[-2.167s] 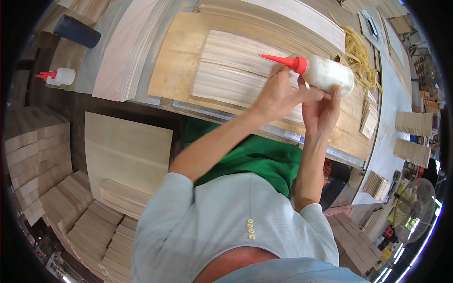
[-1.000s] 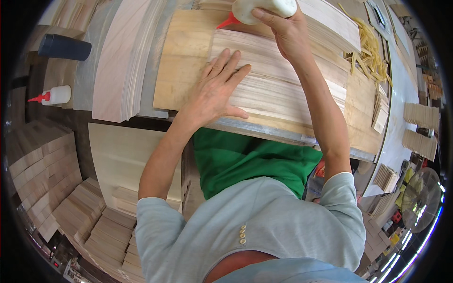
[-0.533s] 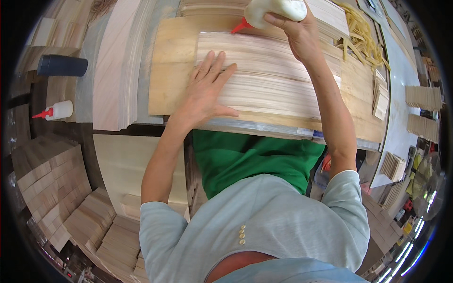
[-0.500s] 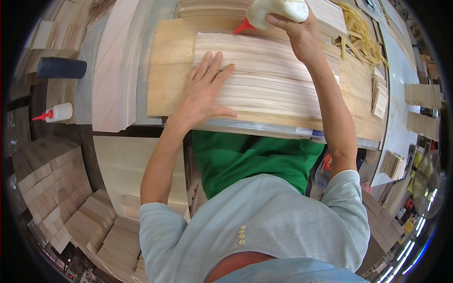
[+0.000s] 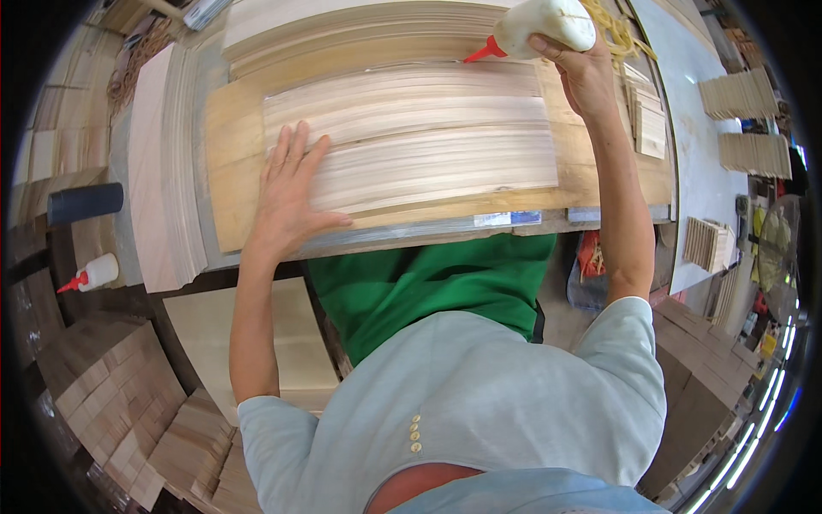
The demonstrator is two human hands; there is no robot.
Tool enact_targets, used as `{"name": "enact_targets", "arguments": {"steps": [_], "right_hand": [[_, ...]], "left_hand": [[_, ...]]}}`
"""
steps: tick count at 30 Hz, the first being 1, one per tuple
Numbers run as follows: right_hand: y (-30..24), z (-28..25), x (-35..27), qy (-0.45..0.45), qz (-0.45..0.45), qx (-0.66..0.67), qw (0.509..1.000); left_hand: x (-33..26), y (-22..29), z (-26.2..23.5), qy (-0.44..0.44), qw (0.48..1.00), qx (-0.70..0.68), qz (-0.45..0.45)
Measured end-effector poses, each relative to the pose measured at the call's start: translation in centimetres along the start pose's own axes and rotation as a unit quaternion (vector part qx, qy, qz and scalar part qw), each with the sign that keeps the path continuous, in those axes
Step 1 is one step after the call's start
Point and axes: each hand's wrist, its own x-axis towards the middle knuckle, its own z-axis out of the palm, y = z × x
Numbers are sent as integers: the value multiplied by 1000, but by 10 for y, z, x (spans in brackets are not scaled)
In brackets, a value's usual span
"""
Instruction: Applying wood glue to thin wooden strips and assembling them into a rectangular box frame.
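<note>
White red-nozzled bottle in the right fingers

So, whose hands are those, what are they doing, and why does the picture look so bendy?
They're a person's own bare hands, not a robot's. A camera worn on the person's head looks down, and its wide lens bends straight edges. The left hand is spread flat on pale wooden strips, which lie on a bigger wooden board. The right hand holds a white bottle, its red nozzle tilted toward the strips' far edge. Over to the left, there's another red-tipped bottle.
</note>
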Motion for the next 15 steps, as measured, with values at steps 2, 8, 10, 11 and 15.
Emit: {"name": "enact_targets", "arguments": {"steps": [2, 8, 10, 11, 15], "right_hand": [[-2, -14, -3, 20, 5, -16, 1000], [-40, -24, -15, 72, -18, -158, 985], [-49, -24, -18, 88, -40, -188, 977], [-49, -31, -17, 84, -53, -167, 981], [-50, -54, -18, 87, -90, -217, 968]], "left_hand": [[-1, 2, -2, 1, 1000, 1, -4], [0, 2, 1, 17, 1000, -2, 19], [0, 2, 1, 16, 1000, 4, 25], [1, 2, -1, 16, 999, 7, 30], [3, 4, -2, 14, 999, 11, 42]]}}
